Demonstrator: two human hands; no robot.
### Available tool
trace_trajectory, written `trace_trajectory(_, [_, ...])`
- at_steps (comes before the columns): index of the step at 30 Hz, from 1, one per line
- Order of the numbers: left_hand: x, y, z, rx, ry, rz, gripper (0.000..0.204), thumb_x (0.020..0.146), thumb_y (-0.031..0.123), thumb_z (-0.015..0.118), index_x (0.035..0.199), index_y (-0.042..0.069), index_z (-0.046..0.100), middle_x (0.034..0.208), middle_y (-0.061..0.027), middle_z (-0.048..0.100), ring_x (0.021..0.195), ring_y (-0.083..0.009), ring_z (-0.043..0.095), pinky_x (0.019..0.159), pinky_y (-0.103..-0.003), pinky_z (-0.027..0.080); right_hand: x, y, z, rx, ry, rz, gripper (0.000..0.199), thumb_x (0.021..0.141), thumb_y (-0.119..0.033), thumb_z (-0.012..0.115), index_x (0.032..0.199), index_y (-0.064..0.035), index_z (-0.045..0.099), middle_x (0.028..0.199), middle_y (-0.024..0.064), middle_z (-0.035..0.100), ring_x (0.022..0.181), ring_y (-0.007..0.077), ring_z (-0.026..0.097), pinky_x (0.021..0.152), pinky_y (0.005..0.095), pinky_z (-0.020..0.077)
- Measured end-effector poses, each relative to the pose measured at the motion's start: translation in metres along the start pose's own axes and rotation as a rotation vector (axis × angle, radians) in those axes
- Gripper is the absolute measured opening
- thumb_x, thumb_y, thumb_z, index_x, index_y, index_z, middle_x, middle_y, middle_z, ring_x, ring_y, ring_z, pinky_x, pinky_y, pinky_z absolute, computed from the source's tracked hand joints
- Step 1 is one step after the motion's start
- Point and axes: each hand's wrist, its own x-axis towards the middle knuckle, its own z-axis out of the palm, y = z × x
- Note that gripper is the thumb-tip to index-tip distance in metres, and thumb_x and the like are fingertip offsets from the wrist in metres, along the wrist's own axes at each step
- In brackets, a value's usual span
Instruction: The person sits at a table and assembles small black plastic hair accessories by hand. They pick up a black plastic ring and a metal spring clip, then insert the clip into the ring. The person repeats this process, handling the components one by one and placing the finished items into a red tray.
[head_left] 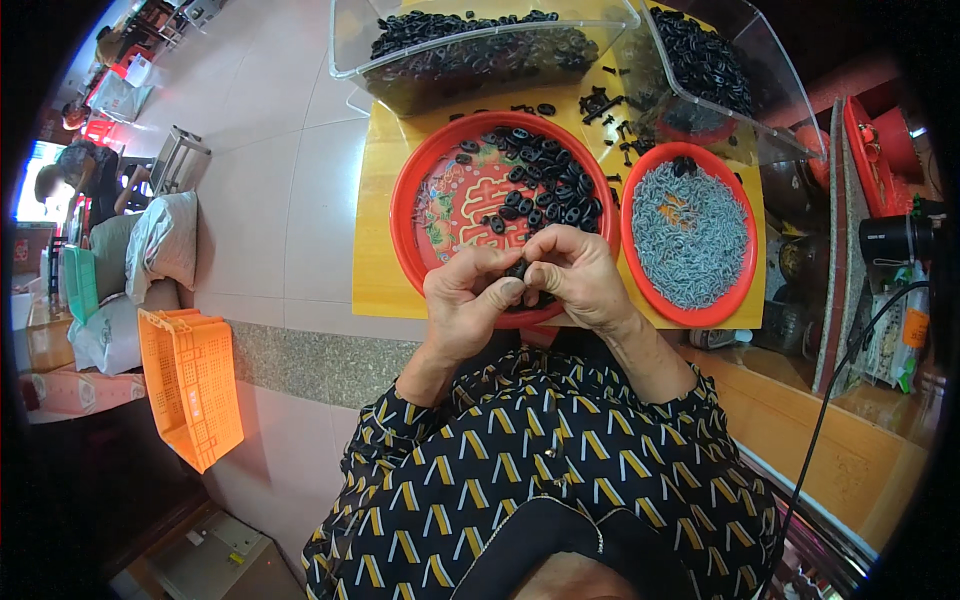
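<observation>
One black part [517, 268] pinched over the round red tray [406, 200]

We find the left hand [468, 300] and the right hand [578, 277] drawn close together above the near side of the tray. Each keeps a narrow grip: thumb and forefinger are closed on the same part, which sits between the fingertips. The fingers cover much of it, and we cannot tell its full shape.

Inside the tray we record a heap of black oval two-holed pieces [545, 180], lying mostly toward the far and right sides. A few silver screws [432, 208] lie along its left side, over a patterned floor.

Just to the right we note an oval red tray [750, 245] filled with silver-grey screws [690, 235]; a little black material rests at its far end. Both trays stand on a yellow tabletop [376, 255].

Beyond them are two clear plastic bins, the left bin [352, 72] and the right bin [782, 85], each holding many black pieces. Black pin-like pieces [598, 104] are scattered on the tabletop near the right bin.

To the left, well apart from the work, we observe an orange perforated crate [192, 385] on the floor [320, 200].
</observation>
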Motion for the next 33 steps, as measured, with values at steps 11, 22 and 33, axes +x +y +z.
trace_trajectory(11, [0.000, -0.010, 0.006, -0.179, 0.045, 0.011, 0.025, 0.078, -0.003, 0.057, 0.103, -0.003, 0.053, 0.086, -0.0104, 0.059, 0.073, -0.0150, 0.058, 0.067, -0.026, 0.049, 0.008, -0.005, -0.003, -0.039, -0.011, 0.005, 0.015, 0.077, -0.010, 0.064, 0.085, -0.0007, 0.054, 0.070, 0.0020, 0.055, 0.062, 0.0082, 0.053, 0.055, 0.0205, 0.0454])
trace_trajectory(22, [0.002, -0.004, 0.000, -0.219, 0.045, 0.002, 0.029, 0.078, -0.005, 0.056, 0.106, -0.003, 0.051, 0.087, -0.0132, 0.060, 0.077, -0.0184, 0.060, 0.068, -0.030, 0.051, 0.007, -0.010, 0.001, -0.066, 0.030, 0.080, 0.019, 0.082, -0.014, 0.058, 0.092, 0.0016, 0.054, 0.076, 0.0039, 0.057, 0.065, 0.0096, 0.056, 0.059, 0.0215, 0.0477])
trace_trajectory(33, [-0.001, -0.002, -0.002, -0.162, 0.046, -0.020, 0.031, 0.077, -0.006, 0.056, 0.108, -0.004, 0.050, 0.088, -0.0132, 0.059, 0.076, -0.0182, 0.060, 0.068, -0.029, 0.051, 0.004, -0.008, 0.007, -0.217, 0.058, 0.035, 0.014, 0.081, -0.006, 0.056, 0.092, 0.0020, 0.055, 0.077, 0.0025, 0.056, 0.065, 0.0072, 0.052, 0.058, 0.0204, 0.0447])
